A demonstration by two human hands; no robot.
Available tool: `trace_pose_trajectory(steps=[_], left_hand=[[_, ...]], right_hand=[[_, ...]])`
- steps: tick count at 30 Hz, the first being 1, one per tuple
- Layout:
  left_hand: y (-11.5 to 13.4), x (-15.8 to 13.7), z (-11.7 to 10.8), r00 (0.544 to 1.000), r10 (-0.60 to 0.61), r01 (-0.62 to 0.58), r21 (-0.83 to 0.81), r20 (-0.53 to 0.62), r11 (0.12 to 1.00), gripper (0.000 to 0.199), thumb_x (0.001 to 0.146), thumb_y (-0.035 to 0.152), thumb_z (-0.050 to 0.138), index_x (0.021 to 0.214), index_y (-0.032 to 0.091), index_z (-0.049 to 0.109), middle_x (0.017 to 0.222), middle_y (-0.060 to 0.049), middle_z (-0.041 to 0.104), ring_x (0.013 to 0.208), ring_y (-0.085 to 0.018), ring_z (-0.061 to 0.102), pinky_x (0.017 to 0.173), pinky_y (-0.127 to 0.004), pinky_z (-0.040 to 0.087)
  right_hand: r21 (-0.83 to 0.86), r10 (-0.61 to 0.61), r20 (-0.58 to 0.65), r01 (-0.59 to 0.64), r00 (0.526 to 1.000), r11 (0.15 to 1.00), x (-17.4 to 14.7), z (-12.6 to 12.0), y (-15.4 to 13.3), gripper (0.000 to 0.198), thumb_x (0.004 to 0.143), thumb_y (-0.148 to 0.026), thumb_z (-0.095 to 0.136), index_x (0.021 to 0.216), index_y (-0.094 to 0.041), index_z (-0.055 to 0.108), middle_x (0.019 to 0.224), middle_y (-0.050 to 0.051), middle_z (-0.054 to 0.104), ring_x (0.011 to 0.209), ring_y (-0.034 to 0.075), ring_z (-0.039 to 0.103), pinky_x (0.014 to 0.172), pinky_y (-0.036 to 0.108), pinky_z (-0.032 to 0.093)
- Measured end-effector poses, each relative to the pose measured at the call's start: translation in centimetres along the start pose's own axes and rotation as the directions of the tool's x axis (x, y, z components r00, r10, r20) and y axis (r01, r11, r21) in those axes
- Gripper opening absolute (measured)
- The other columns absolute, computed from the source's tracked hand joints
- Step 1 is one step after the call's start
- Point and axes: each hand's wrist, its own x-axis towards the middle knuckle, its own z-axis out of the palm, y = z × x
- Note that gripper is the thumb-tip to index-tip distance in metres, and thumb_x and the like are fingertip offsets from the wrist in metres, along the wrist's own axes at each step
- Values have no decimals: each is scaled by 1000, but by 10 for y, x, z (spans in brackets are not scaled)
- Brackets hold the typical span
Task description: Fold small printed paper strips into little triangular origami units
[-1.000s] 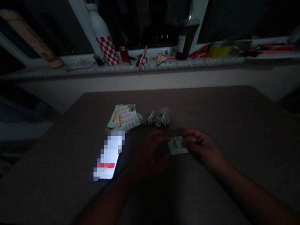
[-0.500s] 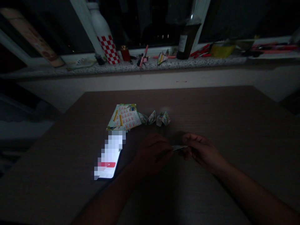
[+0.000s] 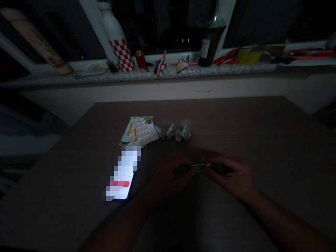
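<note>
A: Dim room. Both hands meet over the wooden table (image 3: 262,133). Left hand (image 3: 170,175) and right hand (image 3: 231,173) pinch a small folded paper piece (image 3: 201,165) between them, seen edge-on as a thin pale strip.

B: Grip state?

A: Fingertips of both closed on the piece, one at each end. Its long axis runs left-right, hand to hand, roughly level. Neither hand is nearer; it sits midway.

B: Around the grip?

A: Beyond the hands, three small folded paper shapes (image 3: 174,132) in a row. Beyond and left of them, a stack of printed sheets (image 3: 139,131). Left of the left hand, a lit phone (image 3: 122,173) lying flat.
</note>
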Motion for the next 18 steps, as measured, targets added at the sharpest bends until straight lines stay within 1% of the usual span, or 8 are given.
trace_pose_trajectory(steps=[4,7,12,15,18], left_hand=[[1,1,-1,1000,-5,5,20,1,1000,7,81,23,64,84,17,65,77,-3,66,72,-14,61,68,-27,46],[1,1,-1,1000,-7,7,74,-6,997,7,83,24,63,80,17,66,73,-1,66,68,-13,60,66,-25,46],[4,0,-2,1000,6,-5,148,-7,989,9,84,22,61,78,17,67,68,0,64,64,-12,58,61,-24,44],[7,1,-4,1000,0,3,127,-21,992,10,84,21,61,79,16,68,69,-1,65,63,-11,59,59,-22,43],[9,1,-5,1000,-15,17,90,-28,996,9,82,19,62,78,15,69,69,-1,66,63,-11,60,60,-22,44]], right_hand=[[-31,-26,3,26,1000,999,2,-1,-4,13,73,-11,71,84,-19,68,77,5,74,69,17,71,60,25,57],[-27,-10,-4,10,1000,1000,1,-1,-5,13,73,-10,71,82,-18,69,75,5,74,67,17,71,58,24,56],[23,75,-30,-74,997,997,1,0,-7,7,72,-12,73,74,-18,71,67,2,74,56,14,69,52,20,55],[67,141,-14,-140,990,988,3,0,-10,6,72,-14,74,69,-19,72,63,1,73,51,12,67,48,19,53],[109,178,0,-177,984,978,5,-2,-13,5,72,-16,75,68,-19,73,63,1,74,50,14,67,45,20,53]])
